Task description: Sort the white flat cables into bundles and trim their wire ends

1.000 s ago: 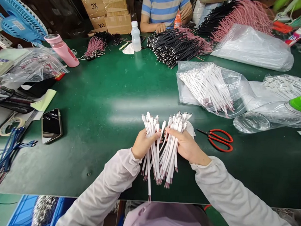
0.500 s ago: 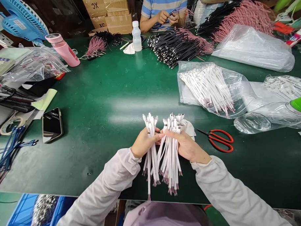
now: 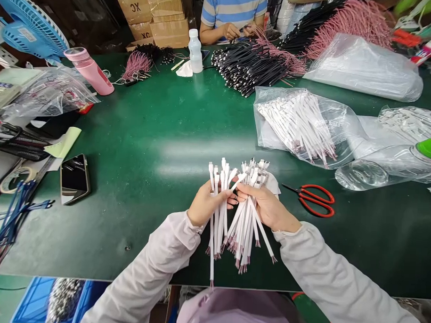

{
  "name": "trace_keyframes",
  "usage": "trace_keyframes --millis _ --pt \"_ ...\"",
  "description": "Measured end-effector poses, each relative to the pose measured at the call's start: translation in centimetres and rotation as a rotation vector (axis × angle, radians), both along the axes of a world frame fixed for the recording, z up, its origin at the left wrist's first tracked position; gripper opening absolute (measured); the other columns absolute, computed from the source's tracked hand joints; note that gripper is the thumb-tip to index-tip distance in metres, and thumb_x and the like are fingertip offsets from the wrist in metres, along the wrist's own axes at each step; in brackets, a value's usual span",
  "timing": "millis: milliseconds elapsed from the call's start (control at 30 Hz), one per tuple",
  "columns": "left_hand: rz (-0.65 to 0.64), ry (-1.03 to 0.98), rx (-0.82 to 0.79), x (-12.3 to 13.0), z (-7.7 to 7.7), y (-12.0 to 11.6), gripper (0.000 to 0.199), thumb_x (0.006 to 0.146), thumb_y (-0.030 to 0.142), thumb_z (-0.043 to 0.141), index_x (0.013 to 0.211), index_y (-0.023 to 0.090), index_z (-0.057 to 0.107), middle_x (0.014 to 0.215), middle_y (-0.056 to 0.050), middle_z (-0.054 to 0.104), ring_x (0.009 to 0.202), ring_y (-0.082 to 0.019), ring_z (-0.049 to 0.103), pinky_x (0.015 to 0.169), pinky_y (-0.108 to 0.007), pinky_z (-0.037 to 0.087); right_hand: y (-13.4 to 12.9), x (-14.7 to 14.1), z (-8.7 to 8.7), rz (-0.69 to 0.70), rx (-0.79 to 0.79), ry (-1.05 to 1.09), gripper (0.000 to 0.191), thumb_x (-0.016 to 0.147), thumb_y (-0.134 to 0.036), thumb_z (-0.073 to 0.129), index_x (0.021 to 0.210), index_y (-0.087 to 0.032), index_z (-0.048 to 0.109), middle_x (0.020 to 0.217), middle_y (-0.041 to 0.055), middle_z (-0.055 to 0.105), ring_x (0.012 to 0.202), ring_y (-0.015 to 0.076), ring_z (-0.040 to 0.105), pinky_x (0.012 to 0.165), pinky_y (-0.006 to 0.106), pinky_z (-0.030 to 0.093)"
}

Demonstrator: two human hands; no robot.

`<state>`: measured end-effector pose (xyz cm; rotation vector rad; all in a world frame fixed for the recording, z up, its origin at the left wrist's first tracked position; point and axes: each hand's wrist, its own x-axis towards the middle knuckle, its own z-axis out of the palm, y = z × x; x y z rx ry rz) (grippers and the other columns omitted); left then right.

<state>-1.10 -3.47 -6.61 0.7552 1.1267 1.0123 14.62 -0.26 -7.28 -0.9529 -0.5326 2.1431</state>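
Note:
My left hand [image 3: 209, 201] is closed round a smaller bunch of white flat cables [image 3: 218, 227], connectors up and stripped pinkish wire ends hanging down. In my right hand [image 3: 266, 205] is a thicker bunch of similar white cables [image 3: 246, 233]. One cable in the right bunch slants, its connector leaning left toward the other bunch and its wire end out to the right. The fingertips of both hands nearly meet between the bunches. Behind my right hand lies a white scrap [image 3: 273, 184], partly hidden. Red-handled scissors [image 3: 316, 199] rest to the right of that hand.
Clear bags of white cables [image 3: 298, 124] and a plastic bottle with a green cap [image 3: 388, 167] lie at the right. A phone [image 3: 74, 179] is at the left. Across the green table [image 3: 142, 130], a co-worker's hands [image 3: 237, 30] are behind a black cable pile [image 3: 247, 68].
One cable in the right bunch has tilted, its connector swinging left and its wire end right. The left bunch's connectors have spread. The co-worker's hands have lowered slightly.

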Motion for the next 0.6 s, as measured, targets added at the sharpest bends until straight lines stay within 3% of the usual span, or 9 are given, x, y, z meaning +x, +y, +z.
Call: trace_keyframes --millis 367,600 --pt "0.046 0.053 0.058 -0.29 -0.63 0.2 0.031 0.071 0.04 0.077 0.077 0.013 0.064 0.072 -0.002 0.065 0.068 -0.014 0.059 0.071 -0.028 0.047 -0.26 -0.1 -0.58 -0.047 0.149 -0.081 0.017 0.072 -0.031 0.08 0.072 -0.02 0.067 0.07 -0.002 0.063 0.067 0.0126 0.059 0.071 0.029 0.049" --pt "-0.024 -0.036 0.031 0.07 -0.79 0.09 0.039 0.064 0.041 0.083 0.081 0.012 0.063 0.067 -0.001 0.063 0.059 -0.012 0.054 0.062 -0.026 0.043 -0.34 -0.23 -0.55 0.022 0.12 -0.031 0.026 0.067 -0.027 0.083 0.089 -0.021 0.07 0.08 -0.0005 0.068 0.072 0.0167 0.064 0.076 0.035 0.052"
